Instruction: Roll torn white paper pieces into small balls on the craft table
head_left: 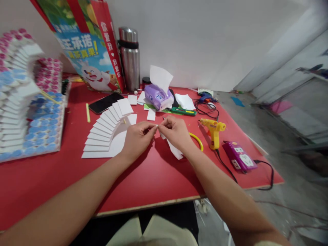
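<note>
A small white piece (157, 126) is held between the two hands, above the red surface (143, 181), near its middle. It is pinched by the fingers of the left hand (139, 138) from the left side and by the fingers of the right hand (175, 131) from the right side; its exact shape is too small to tell. Under the right hand, a white tissue (174, 149) is seen, and whether it is also gripped cannot be told. Just beside it, a yellow ring (196, 140) is partly covered by the right hand and forearm. To the left of the left hand, a fan-like stair of white boards (102, 131) is placed on a white base (119, 141). Beyond it, a black phone (106, 103) is laid flat, and a pale yellow stick (88, 112) is seen at its left. On the far side, a steel thermos (130, 59) is stood upright beside a printed bag (89, 51), and a purple tissue pack (159, 97) is placed near a green cutter (183, 111). At the right, a yellow glue gun (214, 132) and a purple power socket (239, 157) are seen with black cables.
</note>
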The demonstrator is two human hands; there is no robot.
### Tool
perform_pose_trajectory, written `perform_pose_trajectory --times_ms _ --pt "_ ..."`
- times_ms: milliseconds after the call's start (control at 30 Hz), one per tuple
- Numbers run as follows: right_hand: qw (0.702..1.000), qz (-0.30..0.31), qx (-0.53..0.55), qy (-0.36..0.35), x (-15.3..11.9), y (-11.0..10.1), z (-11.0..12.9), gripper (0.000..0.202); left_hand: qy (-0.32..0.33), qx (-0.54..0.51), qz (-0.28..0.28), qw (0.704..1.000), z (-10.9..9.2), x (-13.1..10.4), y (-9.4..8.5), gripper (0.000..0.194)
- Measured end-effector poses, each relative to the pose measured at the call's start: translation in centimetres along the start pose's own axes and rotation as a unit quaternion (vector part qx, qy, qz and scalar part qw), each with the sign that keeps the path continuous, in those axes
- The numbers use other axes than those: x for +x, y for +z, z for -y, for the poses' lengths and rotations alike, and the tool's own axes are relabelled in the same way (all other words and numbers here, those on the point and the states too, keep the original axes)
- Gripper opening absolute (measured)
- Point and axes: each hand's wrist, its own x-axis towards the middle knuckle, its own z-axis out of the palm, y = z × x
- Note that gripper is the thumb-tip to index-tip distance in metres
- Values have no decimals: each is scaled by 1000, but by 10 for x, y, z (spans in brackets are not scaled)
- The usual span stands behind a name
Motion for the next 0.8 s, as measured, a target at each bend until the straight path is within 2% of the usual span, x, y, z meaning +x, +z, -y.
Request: perform_pose_trajectory --times_ms 100,233,367,500,567,667,800 --pt "999 0 -49 -11 -2 0 0 15 75 104 5 992 6 0 0 25" --pt "999 42 -19 8 -3 0 0 19 111 194 25 974 8 1 -2 26" --pt "996 45 56 61 -2 0 -2 20 124 212 45 968 9 1 -2 27" --pt "985 43 148 80 -1 0 -1 17 134 167 29 976 8 -1 -1 27" --pt "982 39 167 77 0 -1 0 13 117 103 17 988 7 0 1 27" --pt "984 37 159 68 0 -1 0 9 27 -40 14 999 4 3 3 25" --pt "988 57 137 37 0 0 0 11 -99 -188 23 977 0 8 2 25"
